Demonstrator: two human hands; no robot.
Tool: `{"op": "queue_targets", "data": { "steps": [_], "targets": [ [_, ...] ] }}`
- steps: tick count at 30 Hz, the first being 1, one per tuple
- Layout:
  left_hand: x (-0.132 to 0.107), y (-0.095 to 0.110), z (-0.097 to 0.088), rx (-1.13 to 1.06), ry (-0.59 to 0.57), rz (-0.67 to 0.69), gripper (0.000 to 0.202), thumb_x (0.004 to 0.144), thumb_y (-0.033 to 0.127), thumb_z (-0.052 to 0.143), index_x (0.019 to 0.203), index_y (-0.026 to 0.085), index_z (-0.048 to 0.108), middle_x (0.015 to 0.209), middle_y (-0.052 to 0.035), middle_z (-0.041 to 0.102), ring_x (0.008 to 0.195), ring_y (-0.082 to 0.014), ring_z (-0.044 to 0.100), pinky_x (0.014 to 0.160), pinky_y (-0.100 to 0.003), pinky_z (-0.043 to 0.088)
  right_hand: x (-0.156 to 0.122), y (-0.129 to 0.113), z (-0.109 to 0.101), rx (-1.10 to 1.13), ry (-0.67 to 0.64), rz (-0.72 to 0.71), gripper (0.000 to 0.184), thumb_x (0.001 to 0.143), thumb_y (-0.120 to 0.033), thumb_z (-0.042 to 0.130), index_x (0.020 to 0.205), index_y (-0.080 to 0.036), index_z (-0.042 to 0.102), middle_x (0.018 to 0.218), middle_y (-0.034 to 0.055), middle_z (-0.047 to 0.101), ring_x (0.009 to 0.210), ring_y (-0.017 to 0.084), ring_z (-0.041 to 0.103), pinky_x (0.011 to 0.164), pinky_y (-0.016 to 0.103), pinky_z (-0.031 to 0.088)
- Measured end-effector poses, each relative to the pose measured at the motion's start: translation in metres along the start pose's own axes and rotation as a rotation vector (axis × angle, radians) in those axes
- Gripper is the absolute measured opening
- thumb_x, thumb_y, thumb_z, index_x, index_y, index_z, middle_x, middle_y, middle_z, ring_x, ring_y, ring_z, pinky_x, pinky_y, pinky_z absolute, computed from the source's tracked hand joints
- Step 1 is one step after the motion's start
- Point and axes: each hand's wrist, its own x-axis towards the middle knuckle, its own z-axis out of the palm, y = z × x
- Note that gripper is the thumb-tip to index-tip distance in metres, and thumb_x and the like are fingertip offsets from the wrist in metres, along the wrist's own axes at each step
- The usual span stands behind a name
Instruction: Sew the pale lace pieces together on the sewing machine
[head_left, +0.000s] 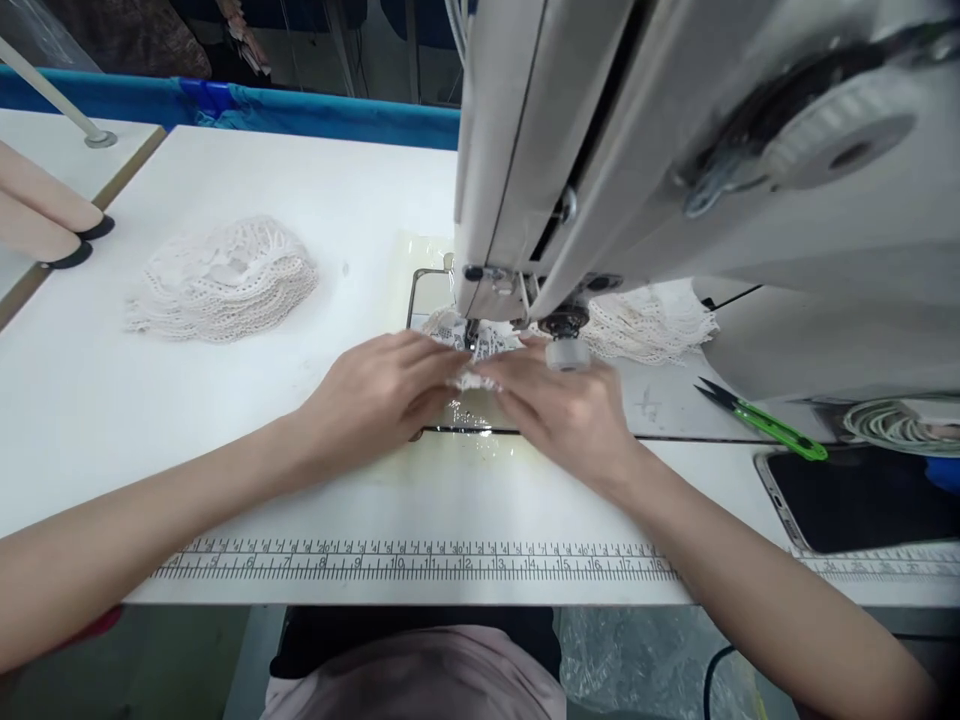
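My left hand (379,392) and my right hand (564,408) meet at the needle of a white sewing machine (675,150). Both pinch a small piece of white lace (474,380) lying on the needle plate (465,415), fingertips almost touching. The lace runs under the presser foot (471,335). More of it shows just behind the fingers.
A stack of white lace pieces (225,280) lies at the left of the white table (150,440). More lace (652,322) sits behind the machine. Green thread snips (765,420) and a dark phone (855,495) lie right. A printed ruler (420,560) runs along the front edge.
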Motion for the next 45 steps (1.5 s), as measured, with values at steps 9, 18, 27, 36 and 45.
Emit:
{"op": "queue_targets", "data": {
  "steps": [9,18,27,36,45],
  "targets": [
    [0.032,-0.014,0.004,-0.104,-0.081,-0.13,0.021,0.085,0.032,0.062,0.098,0.019,0.073,0.105,-0.0058,0.069,0.096,-0.026,0.066,0.079,-0.039,0.053,0.006,0.005,0.015,-0.1,0.085,0.29,0.04,0.1,-0.038,0.045,0.077,-0.019,0.072,0.052,-0.0013,0.059,0.047,0.011,0.051,0.047,0.026,0.03],
    [0.036,-0.012,0.002,-0.124,-0.095,-0.132,0.022,0.09,0.025,0.052,0.09,0.019,0.073,0.095,-0.0045,0.072,0.085,-0.0207,0.064,0.075,-0.037,0.049,0.008,0.005,0.013,-0.114,0.058,0.302,0.033,0.099,-0.034,0.047,0.084,-0.02,0.073,0.062,-0.001,0.067,0.055,0.011,0.057,0.051,0.025,0.033],
    [0.006,0.001,0.002,0.153,0.053,0.132,0.02,0.089,0.02,0.059,0.103,0.023,0.073,0.107,-0.0051,0.073,0.101,-0.0257,0.063,0.087,-0.045,0.046,-0.004,-0.007,0.0,-0.008,-0.02,-0.018,0.025,0.092,-0.014,0.052,0.088,-0.021,0.075,0.092,-0.0007,0.078,0.087,0.016,0.071,0.07,0.027,0.054],
    [-0.015,0.007,0.002,0.24,0.045,0.255,0.029,0.093,0.015,0.055,0.121,0.019,0.063,0.116,-0.0037,0.072,0.114,-0.0221,0.065,0.1,-0.043,0.048,-0.008,-0.012,-0.003,-0.099,-0.074,-0.127,0.023,0.089,-0.008,0.055,0.09,-0.02,0.074,0.099,0.0018,0.077,0.095,0.017,0.071,0.097,0.035,0.054],
    [-0.011,0.006,0.003,0.261,0.077,0.244,0.026,0.094,0.016,0.054,0.119,0.016,0.062,0.114,-0.0051,0.073,0.109,-0.0205,0.068,0.1,-0.044,0.05,-0.006,-0.01,-0.006,-0.12,-0.107,-0.14,0.019,0.089,-0.011,0.056,0.093,-0.017,0.074,0.101,0.0033,0.077,0.084,0.016,0.072,0.088,0.034,0.058]
  ]
}}
